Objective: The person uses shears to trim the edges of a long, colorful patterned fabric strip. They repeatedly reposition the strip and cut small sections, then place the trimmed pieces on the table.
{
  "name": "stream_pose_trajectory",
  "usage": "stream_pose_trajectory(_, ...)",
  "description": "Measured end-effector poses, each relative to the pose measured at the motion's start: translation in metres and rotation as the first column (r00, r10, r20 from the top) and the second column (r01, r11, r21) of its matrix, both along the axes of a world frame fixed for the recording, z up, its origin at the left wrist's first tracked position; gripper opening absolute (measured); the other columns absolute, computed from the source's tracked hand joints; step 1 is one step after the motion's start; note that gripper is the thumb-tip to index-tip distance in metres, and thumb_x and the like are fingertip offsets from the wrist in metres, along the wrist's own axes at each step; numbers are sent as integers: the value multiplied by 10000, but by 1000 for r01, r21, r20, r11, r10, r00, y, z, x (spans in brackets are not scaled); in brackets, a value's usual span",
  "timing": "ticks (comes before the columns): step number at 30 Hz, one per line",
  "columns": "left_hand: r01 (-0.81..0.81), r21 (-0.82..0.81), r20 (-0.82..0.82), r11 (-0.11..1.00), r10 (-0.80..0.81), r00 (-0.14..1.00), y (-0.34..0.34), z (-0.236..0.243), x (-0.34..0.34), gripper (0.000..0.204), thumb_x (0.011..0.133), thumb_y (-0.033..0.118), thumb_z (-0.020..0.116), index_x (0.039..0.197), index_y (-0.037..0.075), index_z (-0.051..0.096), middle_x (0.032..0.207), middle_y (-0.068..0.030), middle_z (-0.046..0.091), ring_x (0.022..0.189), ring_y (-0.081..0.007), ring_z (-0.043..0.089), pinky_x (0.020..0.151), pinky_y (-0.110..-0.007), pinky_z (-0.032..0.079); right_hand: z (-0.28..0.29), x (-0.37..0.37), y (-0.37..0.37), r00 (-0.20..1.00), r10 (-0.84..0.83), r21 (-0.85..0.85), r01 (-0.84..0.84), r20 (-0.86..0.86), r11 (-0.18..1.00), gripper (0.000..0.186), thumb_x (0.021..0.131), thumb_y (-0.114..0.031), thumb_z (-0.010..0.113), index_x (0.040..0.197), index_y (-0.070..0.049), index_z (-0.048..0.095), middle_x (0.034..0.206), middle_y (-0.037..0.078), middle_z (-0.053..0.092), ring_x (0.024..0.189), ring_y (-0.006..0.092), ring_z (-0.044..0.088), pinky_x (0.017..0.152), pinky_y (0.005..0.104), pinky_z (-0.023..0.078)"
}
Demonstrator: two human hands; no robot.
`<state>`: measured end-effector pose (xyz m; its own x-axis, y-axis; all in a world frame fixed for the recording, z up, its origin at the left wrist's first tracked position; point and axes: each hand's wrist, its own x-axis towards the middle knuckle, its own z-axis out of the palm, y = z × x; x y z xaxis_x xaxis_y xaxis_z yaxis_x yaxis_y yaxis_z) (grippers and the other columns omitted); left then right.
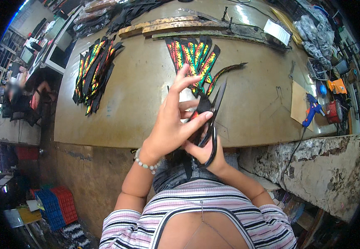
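Note:
My left hand pinches a black fabric strip between thumb and fingers, its other fingers raised. Part of the strip is hidden behind that hand. In my right hand is a pair of black-handled scissors, the blades pointing away from me beside the strip. Just beyond my hands a fan of patterned strips in red, yellow, green and black lies on the table. One narrow curved strip lies to the right of the fan.
A second bundle of patterned strips lies on the table at left. Wooden bars stretch across the back. A blue glue gun rests at right on brown card, its cord hanging over the edge. Another person sits at far left.

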<state>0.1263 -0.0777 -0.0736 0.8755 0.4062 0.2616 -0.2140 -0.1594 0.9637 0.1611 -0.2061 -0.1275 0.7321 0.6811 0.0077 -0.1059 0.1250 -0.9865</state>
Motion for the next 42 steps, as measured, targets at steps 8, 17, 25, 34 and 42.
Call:
stream_pose_trajectory(8, 204, 457, -255, 866, -92, 963, 26, 12, -53, 134, 801, -61, 665, 903, 21, 695, 937, -117, 679, 862, -218, 671, 762, -310, 531, 24, 64, 0, 980, -184, 241, 198, -80, 950, 363, 948, -293, 614, 1111, -6, 461, 965, 144, 617, 678, 168, 615, 563, 221, 503)
stream_pose_trajectory(17, 90, 85, -48, 992, -87, 995, 56, 62, -53, 510, 795, -26, 735, 1278, -22, 570, 1264, -98, 517, 959, -137, 650, 760, -223, 563, 19, 49, -34, 775, 633, -92, -630, 0, 771, 556, 904, -509, 591, 1185, -36, 515, 972, 63, 539, 874, 187, 546, 793, 313, 468)
stream_pose_trajectory(25, 187, -77, -156, 979, -197, 968, 51, 63, -39, 556, 770, -45, 759, 1285, -32, 547, 1293, -97, 511, 831, -89, 670, 603, -152, 496, 56, 62, -37, 664, 737, -230, -702, 131, 674, 724, 818, -649, 616, 1135, -8, 505, 919, 155, 539, 867, 274, 561, 788, 374, 463)
stream_pose_trajectory(34, 189, -231, -241, 954, -245, 939, 59, 49, -24, 667, 751, -83, 746, 1350, -68, 450, 1204, -131, 599, 807, -156, 700, 642, -201, 555, 51, 62, -41, 730, 679, -199, -657, 77, 728, 617, 860, -637, 588, 961, -30, 536, 785, 92, 547, 674, 179, 561, 602, 307, 458)
stream_pose_trajectory(42, 270, -184, -310, 945, -316, 897, 69, 22, 14, 734, 779, -14, 763, 1420, -16, 405, 1235, -99, 584, 697, -50, 641, 547, -153, 433, 25, 53, -46, 912, 388, -140, -405, -135, 903, 427, 984, -436, 527, 760, -73, 537, 553, -26, 461, 416, 49, 476, 382, 211, 391)
